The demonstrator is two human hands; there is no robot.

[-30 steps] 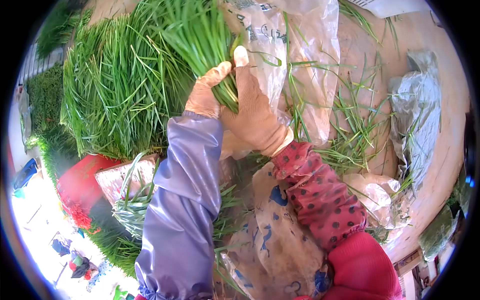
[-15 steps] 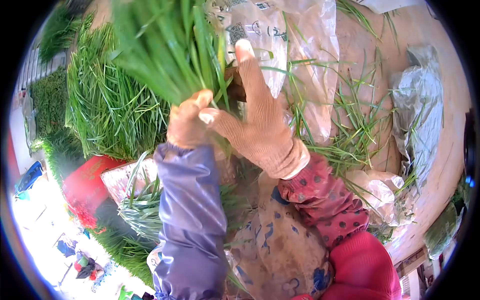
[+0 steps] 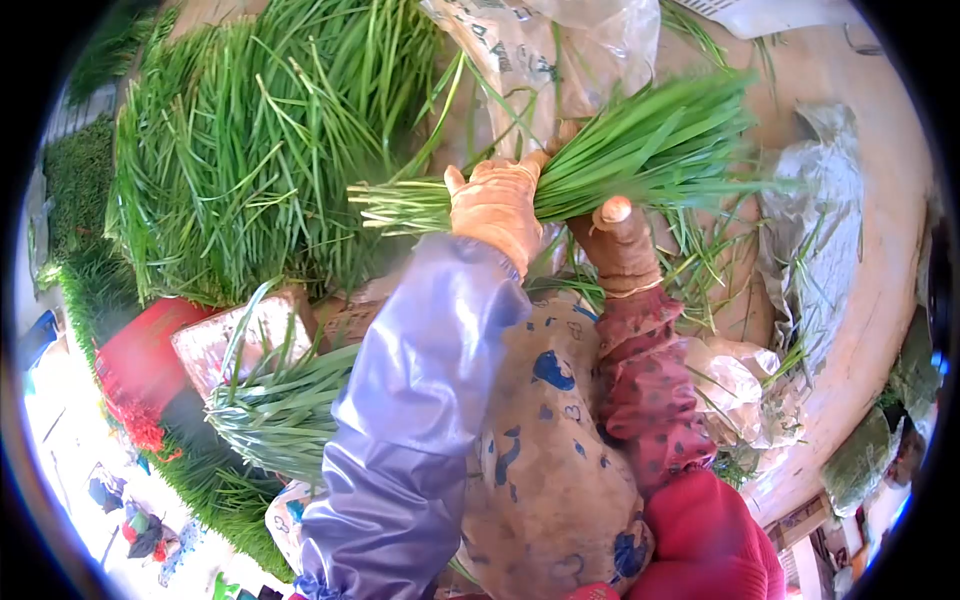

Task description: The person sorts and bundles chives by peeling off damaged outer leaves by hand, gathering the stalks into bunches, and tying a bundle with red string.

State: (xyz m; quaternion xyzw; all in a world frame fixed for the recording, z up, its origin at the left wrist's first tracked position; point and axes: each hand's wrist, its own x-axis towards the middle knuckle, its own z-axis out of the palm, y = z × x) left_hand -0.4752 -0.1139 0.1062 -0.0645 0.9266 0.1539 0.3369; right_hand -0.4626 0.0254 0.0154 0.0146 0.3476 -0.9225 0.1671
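My left hand (image 3: 497, 207), in a tan glove, is closed around a bunch of chives (image 3: 650, 145). The bunch lies sideways, cut stems pointing left and leaves fanning right. Just below the leaves is my right hand (image 3: 620, 245), also gloved. Its thumb stands up apart from the bunch, and its other fingers are mostly hidden behind the leaves. To the left rises a large heap of chives (image 3: 250, 150). Loose blades (image 3: 710, 270) are scattered to the right of the hands.
Clear plastic bags (image 3: 600, 50) lie at the back, with more crumpled plastic (image 3: 825, 230) on the right. A white crate (image 3: 760, 12) shows at the top edge. Another bunch (image 3: 285, 415) and a box (image 3: 245, 345) sit left of my arm, beside something red (image 3: 155, 350).
The bunch has swung from upright, leaves at the top, to lying sideways with leaves to the right. My right hand has moved right and lower, to beneath the leaves.
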